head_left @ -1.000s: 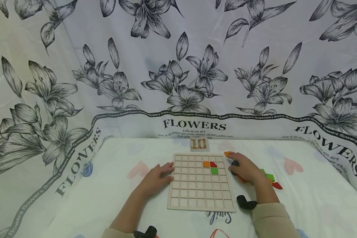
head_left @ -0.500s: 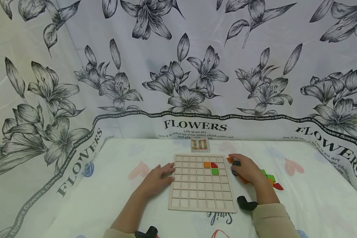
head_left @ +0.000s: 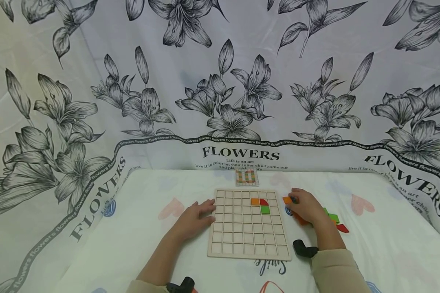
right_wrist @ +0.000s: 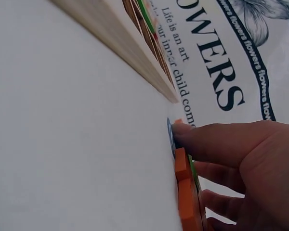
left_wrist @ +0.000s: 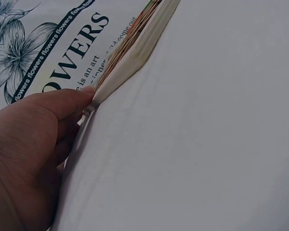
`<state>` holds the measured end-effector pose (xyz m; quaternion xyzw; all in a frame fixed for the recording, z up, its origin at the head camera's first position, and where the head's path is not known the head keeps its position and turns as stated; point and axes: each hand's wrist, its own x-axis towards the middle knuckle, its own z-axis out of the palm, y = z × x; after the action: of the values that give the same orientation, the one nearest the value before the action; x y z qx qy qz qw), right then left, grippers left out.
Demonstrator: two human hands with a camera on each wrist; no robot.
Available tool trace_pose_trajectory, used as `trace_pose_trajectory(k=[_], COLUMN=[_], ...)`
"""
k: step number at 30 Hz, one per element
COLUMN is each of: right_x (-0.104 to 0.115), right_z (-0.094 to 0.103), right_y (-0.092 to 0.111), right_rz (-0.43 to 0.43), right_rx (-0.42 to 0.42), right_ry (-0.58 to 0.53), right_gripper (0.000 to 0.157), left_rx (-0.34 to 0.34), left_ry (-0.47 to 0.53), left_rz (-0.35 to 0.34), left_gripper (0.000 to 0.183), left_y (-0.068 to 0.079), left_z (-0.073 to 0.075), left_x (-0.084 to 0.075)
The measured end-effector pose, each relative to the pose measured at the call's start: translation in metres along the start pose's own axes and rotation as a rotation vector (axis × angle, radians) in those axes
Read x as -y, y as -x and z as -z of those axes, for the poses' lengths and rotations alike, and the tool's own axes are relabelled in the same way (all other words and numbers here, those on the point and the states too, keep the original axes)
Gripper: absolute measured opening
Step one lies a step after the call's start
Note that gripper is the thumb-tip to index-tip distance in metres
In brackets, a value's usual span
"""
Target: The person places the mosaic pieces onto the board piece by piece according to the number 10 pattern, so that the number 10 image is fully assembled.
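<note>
A pale wooden grid board point(head_left: 227, 236) lies on the white cloth. An orange tile point(head_left: 255, 202), a red tile point(head_left: 263, 202) and a green tile point(head_left: 265, 210) sit in its upper right cells. My left hand point(head_left: 194, 221) rests at the board's left edge, fingertips touching it; in the left wrist view its thumb point(left_wrist: 72, 102) meets the rim. To the right of the board, my right hand point(head_left: 307, 206) holds an orange tile point(head_left: 287, 200) at its thumb and fingertips. Only a sliver of that tile shows in the right wrist view; the index finger is hidden there.
Loose orange blocks point(right_wrist: 187, 202) lie under my right hand. Green tiles point(head_left: 333, 218) and a red tile point(head_left: 343, 228) lie just right of the wrist. Behind the board is a small patterned card point(head_left: 247, 178). A flower-printed curtain point(head_left: 238, 101) hangs at the back.
My right hand has shifted a little to the right, its fingers drawing in, and the orange tile has come nearer and rightward with it. My left hand and the board stay put.
</note>
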<state>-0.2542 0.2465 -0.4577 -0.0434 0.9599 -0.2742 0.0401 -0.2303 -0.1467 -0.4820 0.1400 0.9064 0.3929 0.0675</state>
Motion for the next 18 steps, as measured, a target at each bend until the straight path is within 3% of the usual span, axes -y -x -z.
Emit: trace_pose_trajectory(k=[4,10,18], right_x=[-0.0038,-0.0030,-0.0014], right_z=[0.0000,-0.0019,-0.0027], right_y=[0.0011,0.0007,-0.0010], right_rz=[-0.006,0.012,0.026], right_rx=[-0.002,0.009,-0.028], right_ry=[0.000,-0.008,0.010], right_gripper=[0.042,0.045,0.032], left_rx=[0.001,-0.003,-0.005], left_ry=[0.003,0.006,-0.002], left_rz=[0.007,0.013,0.002], left_gripper=[0.042,0.042,0.042], left_y=[-0.0001,-0.0003,-0.0003], left_z=[-0.0002,-0.0010,-0.0003], left_x=[-0.0006,-0.0005,-0.0011])
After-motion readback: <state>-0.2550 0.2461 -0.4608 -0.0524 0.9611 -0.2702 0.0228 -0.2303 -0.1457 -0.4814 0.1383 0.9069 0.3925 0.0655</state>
